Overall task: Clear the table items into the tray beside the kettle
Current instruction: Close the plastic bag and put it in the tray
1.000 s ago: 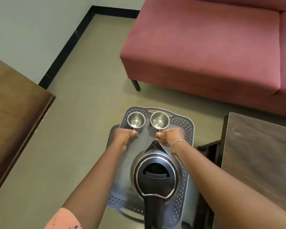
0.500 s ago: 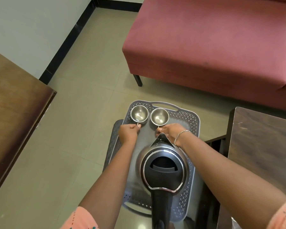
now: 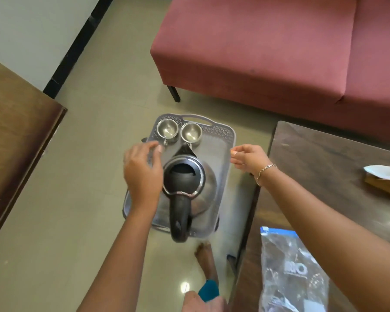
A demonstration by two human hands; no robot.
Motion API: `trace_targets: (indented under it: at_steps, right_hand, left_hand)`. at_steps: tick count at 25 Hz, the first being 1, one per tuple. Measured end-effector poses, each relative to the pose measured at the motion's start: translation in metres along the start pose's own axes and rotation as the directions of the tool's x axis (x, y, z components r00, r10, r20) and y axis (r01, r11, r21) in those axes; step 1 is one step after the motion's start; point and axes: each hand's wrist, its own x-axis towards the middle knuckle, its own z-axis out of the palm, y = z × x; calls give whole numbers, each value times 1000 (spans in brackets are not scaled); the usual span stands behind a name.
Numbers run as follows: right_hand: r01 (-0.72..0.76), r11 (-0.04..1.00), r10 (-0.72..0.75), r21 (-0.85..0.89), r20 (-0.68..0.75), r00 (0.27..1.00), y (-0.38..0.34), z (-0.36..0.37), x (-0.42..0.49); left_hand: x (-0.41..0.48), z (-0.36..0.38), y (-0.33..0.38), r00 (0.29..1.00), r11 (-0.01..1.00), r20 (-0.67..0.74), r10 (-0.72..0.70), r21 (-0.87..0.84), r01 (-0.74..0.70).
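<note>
A grey perforated tray (image 3: 221, 140) sits low over the floor between two tables. On it stand a steel kettle (image 3: 187, 188) with a black lid and handle, and two small steel cups (image 3: 167, 130) (image 3: 191, 134) side by side at the far end. My left hand (image 3: 142, 172) hovers over the tray's left side beside the kettle, fingers spread, holding nothing. My right hand (image 3: 249, 159) is off the tray's right edge, fingers loosely curled, with nothing visible in it. A clear plastic bag (image 3: 293, 271) of dark contents lies on the right table.
A dark wooden table (image 3: 338, 167) is at the right, with a paper-wrapped item (image 3: 385, 179) at its far right. Another wooden table (image 3: 16, 131) is at the left. A red sofa (image 3: 268, 48) stands behind. My bare foot (image 3: 206, 257) is on the tiled floor.
Both hands have let go of the cups' handles and drawn back: the left to beside the kettle, the right out past the tray's right edge. The cups stay on the tray.
</note>
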Motion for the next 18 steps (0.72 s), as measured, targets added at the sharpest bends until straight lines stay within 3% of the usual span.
trace_targets:
  at_steps: [2, 4, 9, 11, 13, 16, 18]
  right_hand:
    - [43, 996, -46, -80, -31, 998, 17, -34, -24]
    - [54, 989, -62, -135, -57, 996, 37, -68, -47]
    - [41, 991, -58, -130, -130, 990, 90, -138, -84]
    - [20, 992, -41, -125, -164, 986, 113, -164, -98]
    - [-7, 993, -17, -120, -196, 980, 137, -186, -109]
    - [-81, 992, 56, -99, -236, 970, 168, -207, -121]
    - [-159, 984, 137, -76, -246, 960, 189, -212, -127]
  left_hand:
    - [-27, -15, 25, 991, 994, -84, 106, 3, -106]
    - [-61, -20, 51, 979, 981, -83, 188, -34, -191]
    - [-151, 8, 89, 923, 926, 99, 371, -112, -360]
    - [-183, 28, 96, 934, 959, 238, 267, -158, -234]
    - [-209, 53, 97, 916, 986, 395, 69, -166, -2]
    - [-232, 89, 85, 784, 946, 571, -242, -42, 323]
    - [-244, 107, 74, 683, 898, 614, -396, 101, 429]
